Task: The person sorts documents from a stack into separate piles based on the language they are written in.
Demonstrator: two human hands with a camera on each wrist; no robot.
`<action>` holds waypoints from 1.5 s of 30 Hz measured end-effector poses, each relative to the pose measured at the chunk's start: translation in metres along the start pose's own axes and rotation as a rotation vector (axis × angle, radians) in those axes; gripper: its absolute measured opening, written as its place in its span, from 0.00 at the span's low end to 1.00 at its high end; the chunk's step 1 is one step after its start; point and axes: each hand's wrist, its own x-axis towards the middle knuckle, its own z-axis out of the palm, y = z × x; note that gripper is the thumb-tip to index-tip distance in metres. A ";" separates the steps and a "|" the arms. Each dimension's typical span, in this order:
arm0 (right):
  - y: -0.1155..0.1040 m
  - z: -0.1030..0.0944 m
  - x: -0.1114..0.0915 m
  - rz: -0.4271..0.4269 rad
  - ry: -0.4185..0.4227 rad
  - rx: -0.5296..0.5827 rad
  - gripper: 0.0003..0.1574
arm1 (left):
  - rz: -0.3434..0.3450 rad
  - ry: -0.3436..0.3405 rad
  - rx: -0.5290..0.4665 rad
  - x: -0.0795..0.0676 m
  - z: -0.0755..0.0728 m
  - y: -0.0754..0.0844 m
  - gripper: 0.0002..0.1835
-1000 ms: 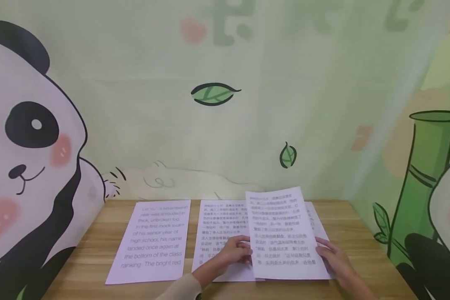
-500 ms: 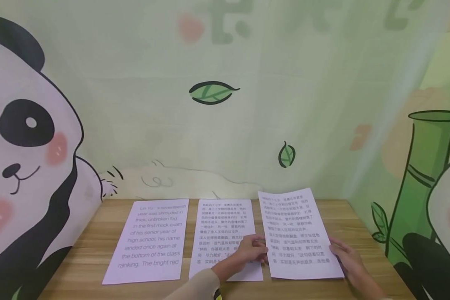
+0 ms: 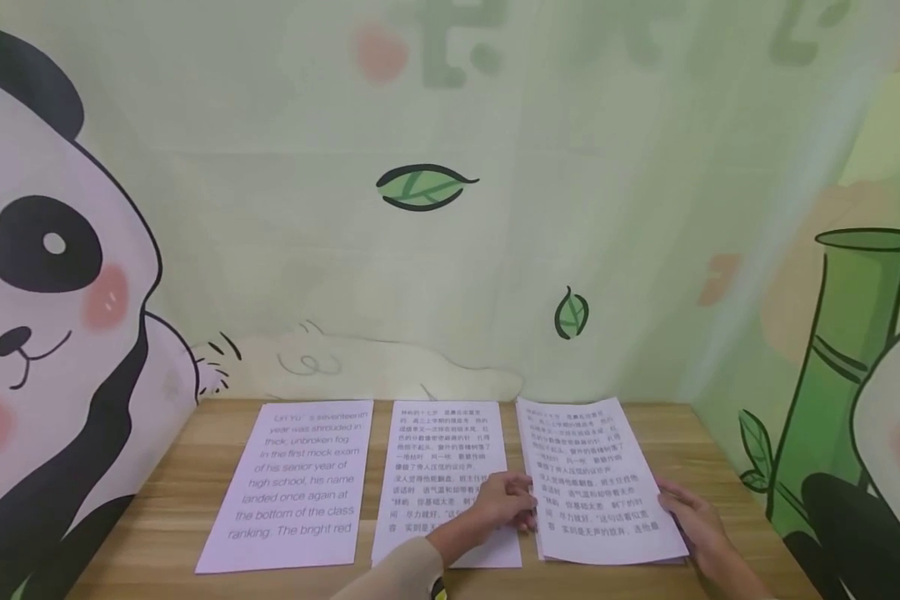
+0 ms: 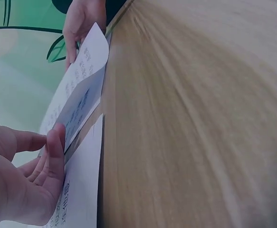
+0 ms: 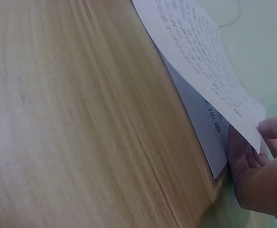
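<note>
- Chinese-printed sheet [image 3: 592, 483], the rightmost of three places of paper in the head view, lies between the two hands, its left edge at one and its right edge at the other.
- Left hand [image 3: 498, 504] pinches the sheet's left edge near the lower corner, thumb and fingers brought almost together; the palm hangs over the lower right part of the middle sheet [image 3: 442, 450].
- Right hand [image 3: 693, 521] has the right edge near its lower corner, thumb on top and fingers bent beneath – a narrow pinch, as the right wrist view shows.
- Under it lies a lower sheet [image 5: 207, 128], also printed; the held one bows upward along its near edge, so a gap shows between the two.
- A thin strip of wooden tabletop [image 3: 157, 525] separates the held paper from the middle sheet, which carries Chinese lines too.
- Well to the left of both hands, the English-printed sheet [image 3: 292, 483] lies flat – its top line begins "Lin Yu's seventeenth".
- Behind the table stands a pale green backdrop [image 3: 450, 267] with a panda drawing [image 3: 45, 350] at left and a bamboo stalk [image 3: 847, 375] at right.
</note>
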 end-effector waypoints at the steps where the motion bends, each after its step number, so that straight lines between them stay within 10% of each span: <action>1: 0.001 0.000 0.001 0.000 0.001 -0.003 0.39 | 0.000 -0.001 0.004 0.000 0.000 0.000 0.23; 25: 0.004 -0.011 0.010 -0.031 0.162 -0.129 0.30 | 0.036 0.019 0.094 -0.002 -0.011 0.008 0.21; 45: -0.018 0.022 -0.015 -0.186 -0.007 -0.117 0.29 | 0.071 0.066 0.122 -0.033 -0.067 -0.002 0.18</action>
